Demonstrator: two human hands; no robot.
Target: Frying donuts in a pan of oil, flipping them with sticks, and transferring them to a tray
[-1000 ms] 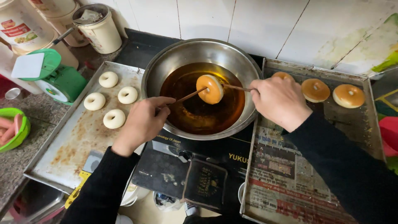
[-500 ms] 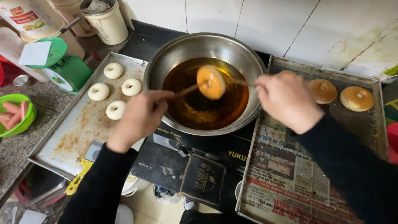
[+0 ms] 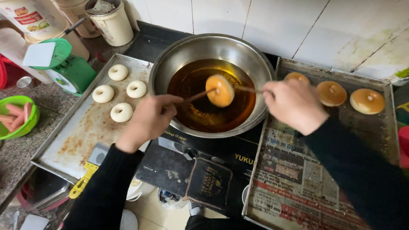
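The far end of the right stick was swallowed by the fingers of the right hand, itself blurred. One fried doughnut was half hidden just behind those fingers. The left stick's grip end was lost inside the left hand. The newspaper-lined tray was cut off by the bottom edge.

The near half of the left baking tray lies bare; four raw dough rings crowd its far end. The steel frying bowl blocks the middle, and fried doughnuts line the right tray's far edge
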